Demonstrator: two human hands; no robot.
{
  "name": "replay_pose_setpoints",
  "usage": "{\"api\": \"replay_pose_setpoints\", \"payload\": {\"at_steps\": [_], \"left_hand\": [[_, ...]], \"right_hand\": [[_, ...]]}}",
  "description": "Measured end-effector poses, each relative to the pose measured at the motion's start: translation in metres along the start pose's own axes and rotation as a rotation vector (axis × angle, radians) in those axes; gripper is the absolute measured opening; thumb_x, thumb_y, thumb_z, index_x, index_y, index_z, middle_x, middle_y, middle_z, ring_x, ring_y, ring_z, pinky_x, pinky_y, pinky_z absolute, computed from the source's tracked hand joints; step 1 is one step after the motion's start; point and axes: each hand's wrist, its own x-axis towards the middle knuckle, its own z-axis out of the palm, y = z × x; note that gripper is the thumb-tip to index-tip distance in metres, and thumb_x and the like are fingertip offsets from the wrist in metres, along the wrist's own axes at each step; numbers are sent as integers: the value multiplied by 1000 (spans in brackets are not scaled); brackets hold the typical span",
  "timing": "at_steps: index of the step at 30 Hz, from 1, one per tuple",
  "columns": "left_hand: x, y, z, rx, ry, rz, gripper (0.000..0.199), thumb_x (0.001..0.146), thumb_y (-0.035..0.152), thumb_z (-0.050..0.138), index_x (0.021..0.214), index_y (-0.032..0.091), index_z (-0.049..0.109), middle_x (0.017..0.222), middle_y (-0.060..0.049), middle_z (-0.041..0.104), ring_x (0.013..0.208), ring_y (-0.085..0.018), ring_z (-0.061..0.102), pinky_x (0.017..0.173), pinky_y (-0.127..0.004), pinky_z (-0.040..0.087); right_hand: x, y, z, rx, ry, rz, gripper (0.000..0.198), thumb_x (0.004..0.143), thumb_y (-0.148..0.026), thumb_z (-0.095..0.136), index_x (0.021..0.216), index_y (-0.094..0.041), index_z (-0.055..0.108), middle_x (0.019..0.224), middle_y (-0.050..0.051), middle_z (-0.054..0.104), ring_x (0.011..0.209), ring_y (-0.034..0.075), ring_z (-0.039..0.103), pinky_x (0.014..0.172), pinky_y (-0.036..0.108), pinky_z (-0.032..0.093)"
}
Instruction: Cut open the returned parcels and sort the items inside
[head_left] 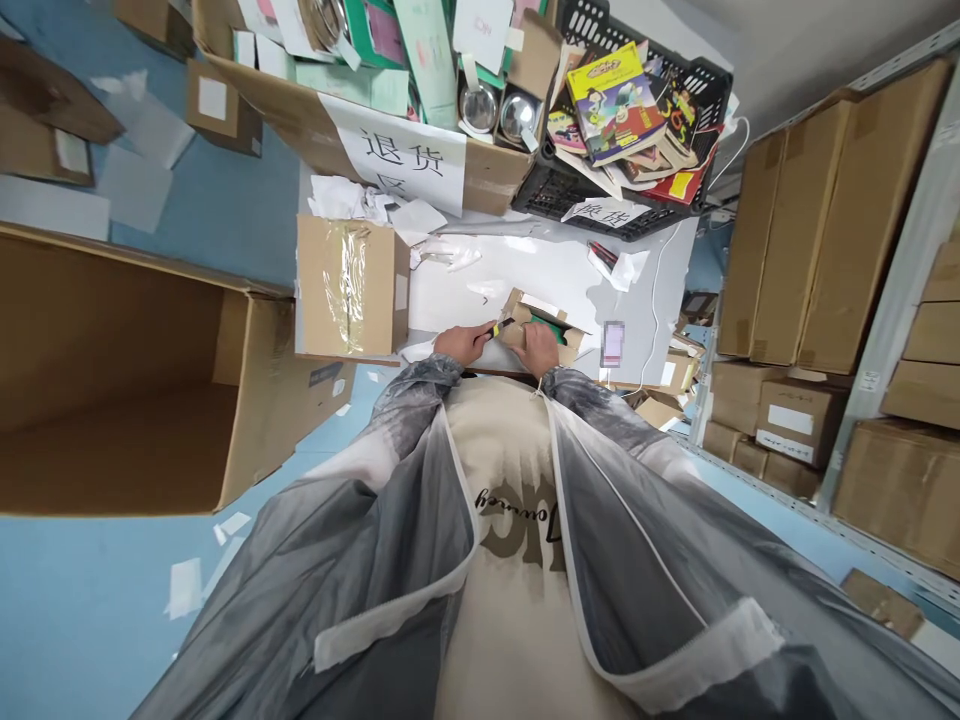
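Left hand (460,343): fingers curled round a yellow-and-black box cutter (496,329), tip pointing at the small carton (513,304); contact with the cardboard, can't tell. Right hand (540,350): on the near side of the same carton, fingers bent over brown cardboard; pinching or just pressing, can't tell.

Small carton sits near the front edge of the white worktop (525,258), in front of the person's body, flaps up, something green (551,326) showing inside. Phone (613,343) lies to its right, screen lit, white cable (655,320) beyond. Red-and-black pen-like item (601,254) farther back, beside crumpled white paper (628,270).

Left on worktop: brown carton (315,285) with shiny clear tape. Along the back: big carton (495,182) packed with boxes, white handwritten Chinese sign (397,150) on its front; touching or just beside it, black plastic crate (541,188) of colourful books (615,100). Large open carton (262,400) far left, on its side. Metal rack (870,375) with stacked cartons on the right. Blue floor (97,610), paper scraps on it.
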Motion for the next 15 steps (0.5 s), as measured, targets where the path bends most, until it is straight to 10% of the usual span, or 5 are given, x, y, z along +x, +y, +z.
{"api": "replay_pose_setpoints", "payload": {"at_steps": [15], "left_hand": [[7,14,2,77,-6,45,68,127,50,47,192,40,64,152,-21,90,136,-47,85,109,-52,62]], "right_hand": [[-20,-3,8,-33,51,-173,34,129,-30,56,115,-22,86,125,19,85,127,37,71,108,49,57]]}}
